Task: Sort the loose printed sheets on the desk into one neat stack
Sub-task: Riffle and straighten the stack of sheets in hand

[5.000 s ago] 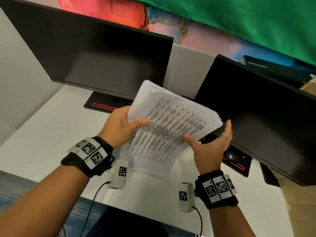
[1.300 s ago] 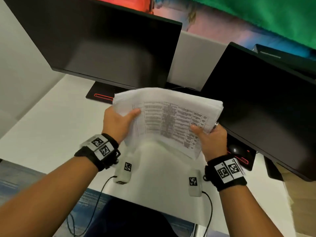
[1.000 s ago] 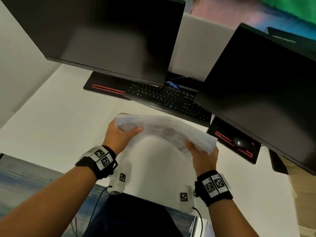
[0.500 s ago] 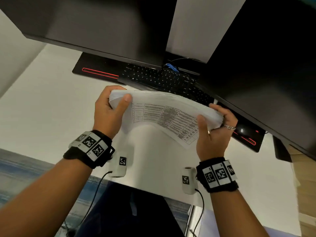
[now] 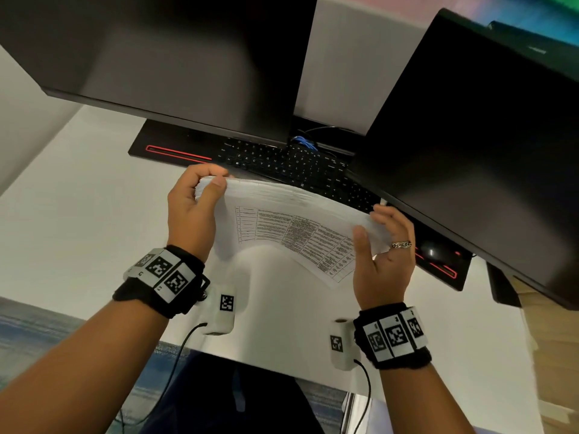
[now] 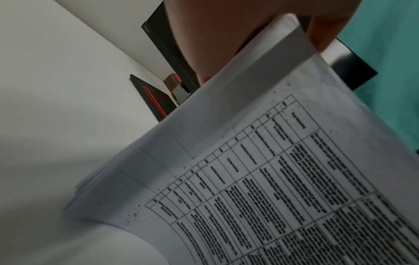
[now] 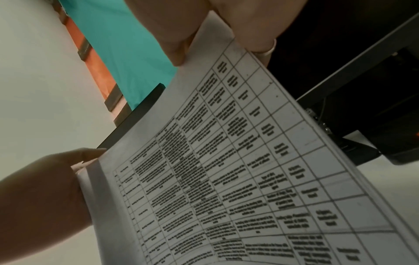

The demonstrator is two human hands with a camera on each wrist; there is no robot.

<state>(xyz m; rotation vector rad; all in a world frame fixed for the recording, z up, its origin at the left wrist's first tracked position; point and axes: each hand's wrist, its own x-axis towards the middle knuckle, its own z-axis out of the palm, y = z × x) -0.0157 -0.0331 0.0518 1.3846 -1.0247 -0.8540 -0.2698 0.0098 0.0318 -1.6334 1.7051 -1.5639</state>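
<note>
A thick stack of printed sheets (image 5: 291, 223) with a table on its front page stands on its long edge, bowed, over the white desk (image 5: 94, 230) in front of the keyboard. My left hand (image 5: 213, 180) grips its left end, thumb in front and fingers curled behind. My right hand (image 5: 371, 223) pinches the right end between thumb and fingers. The left wrist view shows the stack (image 6: 272, 179) fanning out near the desk; whether its lower edge touches I cannot tell. In the right wrist view the stack (image 7: 226, 161) runs from my right hand (image 7: 192, 26) down to my left hand (image 7: 45, 188).
Two dark monitors (image 5: 175, 57) (image 5: 488, 145) overhang the back of the desk. A black keyboard (image 5: 291, 167) lies right behind the stack. A mouse (image 5: 432, 250) sits on the right monitor base. The desk's front edge (image 5: 266, 361) is close to my body.
The stack went from tilted in the air to landscape, then came down low before the keyboard. In the last half second it barely moved; my right fingers straightened somewhat behind it.
</note>
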